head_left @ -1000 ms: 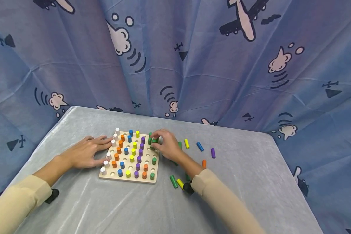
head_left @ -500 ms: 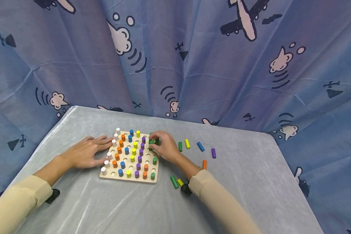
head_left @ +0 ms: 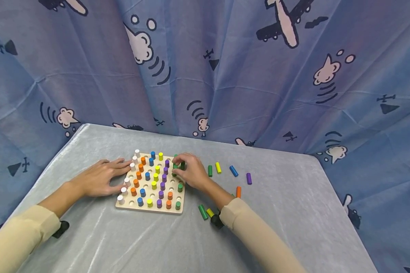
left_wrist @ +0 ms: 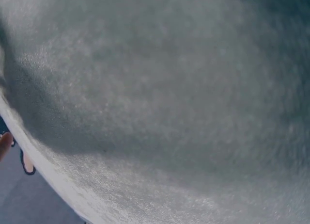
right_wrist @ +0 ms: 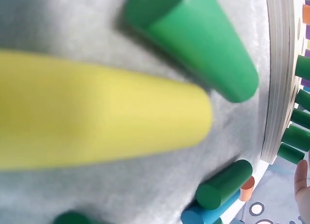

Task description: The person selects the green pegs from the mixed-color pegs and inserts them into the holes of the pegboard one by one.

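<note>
Nearest the viewer: beige sleeves (head_left: 259, 235). By the right cuff, a loose green peg (head_left: 203, 212) and a loose yellow peg (head_left: 210, 212) lie on their sides, near the front right corner of the pegboard (head_left: 133, 207).

Left hand (head_left: 100, 178): fingers extended along the board's left edge, beside the white pegs (head_left: 121, 199), gripping nothing. Right hand (head_left: 193, 172): thumb and forefinger pinched together on a green peg (head_left: 175, 169) at the board's right side, toward the back. The fingers mask its lower end; cannot tell whether it sits in a hole.

Technique (judgement): hold the peg near its top, keep it plumb, press straight down, and keep the knuckles off neighbouring purple pegs (head_left: 164, 178). Light left-hand bracing should stop the board sliding.

Materials: pegs are smooth, matte, flat-ended cylinders. Board is pale wood, slim, rounded at the corners; right wrist view shows layered, ply-like edges. Tablecloth (head_left: 276, 182): grey, velvety sheen, creased.

Beyond the right forearm: loose orange (head_left: 238, 192), purple (head_left: 249, 178), blue (head_left: 234, 171) and yellow (head_left: 218, 168) pegs. Farthest: blue curtain (head_left: 225, 102), soft folds, aeroplane print.
</note>
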The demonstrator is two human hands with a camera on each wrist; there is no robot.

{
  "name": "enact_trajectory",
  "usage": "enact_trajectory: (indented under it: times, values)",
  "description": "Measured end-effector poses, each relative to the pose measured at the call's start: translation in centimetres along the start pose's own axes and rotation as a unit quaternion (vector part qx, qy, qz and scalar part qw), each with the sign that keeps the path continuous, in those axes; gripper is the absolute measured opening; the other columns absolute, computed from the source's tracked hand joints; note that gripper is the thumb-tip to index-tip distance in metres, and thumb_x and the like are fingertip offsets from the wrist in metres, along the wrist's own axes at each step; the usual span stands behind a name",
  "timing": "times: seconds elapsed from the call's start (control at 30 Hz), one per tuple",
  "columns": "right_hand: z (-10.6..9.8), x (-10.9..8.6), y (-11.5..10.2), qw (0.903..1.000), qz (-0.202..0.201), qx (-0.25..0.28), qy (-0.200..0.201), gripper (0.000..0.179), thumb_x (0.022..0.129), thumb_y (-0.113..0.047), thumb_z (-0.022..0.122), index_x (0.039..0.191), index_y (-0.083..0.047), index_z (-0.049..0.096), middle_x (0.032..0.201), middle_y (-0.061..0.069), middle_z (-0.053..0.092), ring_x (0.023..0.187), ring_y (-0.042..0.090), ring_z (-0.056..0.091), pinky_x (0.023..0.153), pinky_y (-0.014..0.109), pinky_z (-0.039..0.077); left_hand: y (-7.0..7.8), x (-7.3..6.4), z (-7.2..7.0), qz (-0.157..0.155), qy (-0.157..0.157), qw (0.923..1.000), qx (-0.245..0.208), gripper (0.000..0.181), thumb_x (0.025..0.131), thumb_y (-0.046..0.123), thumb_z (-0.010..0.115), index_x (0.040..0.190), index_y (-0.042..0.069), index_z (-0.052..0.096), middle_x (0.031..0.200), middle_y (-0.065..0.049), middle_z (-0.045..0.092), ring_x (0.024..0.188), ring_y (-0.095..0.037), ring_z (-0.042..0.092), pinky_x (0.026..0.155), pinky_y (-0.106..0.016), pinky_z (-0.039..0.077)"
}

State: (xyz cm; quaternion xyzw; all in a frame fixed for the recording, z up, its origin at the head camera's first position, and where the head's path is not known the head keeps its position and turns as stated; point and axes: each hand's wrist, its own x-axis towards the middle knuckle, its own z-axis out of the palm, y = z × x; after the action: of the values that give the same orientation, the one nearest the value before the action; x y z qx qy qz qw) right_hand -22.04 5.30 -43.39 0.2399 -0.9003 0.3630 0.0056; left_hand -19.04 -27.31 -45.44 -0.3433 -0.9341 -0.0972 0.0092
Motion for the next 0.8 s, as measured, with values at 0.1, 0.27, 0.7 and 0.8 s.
enact_trajectory:
  times: [0.1,0.27,0.7,0.8]
  values:
    - [0.0,0.0,0.0,1.0,-0.002,-0.009,-0.003,0.022,0.084,-0.01,0.08,0.104,-0.007,0.071,0.094,0.0,0.067,0.094,0.022,0.061,0.082,0.031,0.047,0.0,0.0,0.0,0.0,-0.001,1.0,-0.001,0.061,0.094,0.044,0.062,0.14,0.005,0.057,0.153,-0.009,0.045,0.138,-0.04,0.043,0.1,-0.06,0.039]
    - [0.0,0.1,0.0,0.9998,-0.003,-0.02,-0.01,0.022,0.085,-0.011,0.08,0.105,-0.008,0.071,0.096,0.0,0.068,0.096,0.023,0.061,0.083,0.032,0.047,0.1,0.0,-0.1,-0.002,-0.003,1.0,-0.001,0.061,0.094,0.044,0.061,0.141,0.005,0.057,0.153,-0.008,0.045,0.138,-0.039,0.042,0.1,-0.059,0.039]
    - [-1.4,0.2,0.5,0.9997,-0.003,-0.01,-0.02,0.028,0.087,-0.01,0.078,0.113,-0.005,0.07,0.106,0.006,0.07,0.104,0.023,0.062,0.093,0.04,0.049,0.1,0.0,-0.1,-0.006,-0.007,1.0,-0.002,0.062,0.095,0.046,0.06,0.141,0.005,0.056,0.154,-0.007,0.044,0.139,-0.038,0.042,0.101,-0.058,0.038]
    - [-2.6,0.3,1.3,0.9998,0.01,0.001,-0.016,0.03,0.087,-0.007,0.076,0.116,-0.003,0.069,0.109,0.009,0.07,0.106,0.026,0.063,0.093,0.043,0.05,0.1,0.1,-0.1,-0.006,-0.006,1.0,-0.003,0.063,0.095,0.046,0.06,0.141,0.005,0.056,0.154,-0.008,0.044,0.139,-0.038,0.042,0.101,-0.058,0.039]
